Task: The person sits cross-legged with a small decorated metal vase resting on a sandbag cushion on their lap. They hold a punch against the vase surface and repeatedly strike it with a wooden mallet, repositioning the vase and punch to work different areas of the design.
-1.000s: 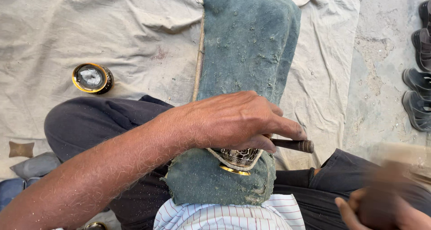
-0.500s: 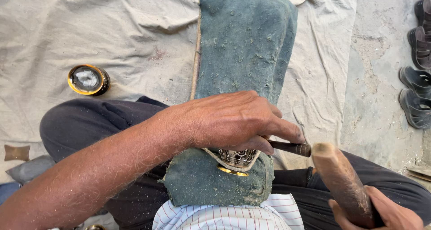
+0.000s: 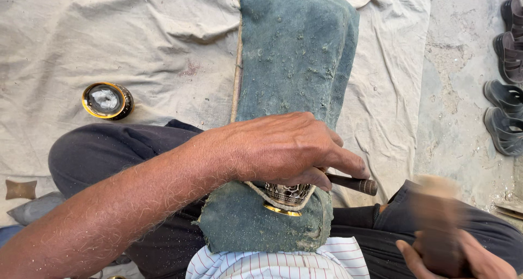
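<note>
My left hand (image 3: 283,148) grips a dark rod-like chisel (image 3: 353,183) that sticks out to the right of the fingers. Under the hand sits a patterned metal bowl with a brass rim (image 3: 286,197), nested in a green padded cloth (image 3: 289,66) laid over my lap. My right hand (image 3: 449,254), at the lower right, is closed around a wooden mallet (image 3: 436,208), which is blurred by motion. The mallet's head is right of the chisel's end and apart from it.
A round brass-rimmed tin (image 3: 107,100) lies on the beige ground sheet (image 3: 109,34) at left. Dark sandals (image 3: 506,94) sit on bare concrete at the right edge. A small brown piece (image 3: 20,189) lies at the far left. My legs in dark trousers (image 3: 103,154) are crossed.
The right hand with the mallet rose into view, then swung; it is now blurred near the chisel's end. The left hand stayed on the chisel and bowl.
</note>
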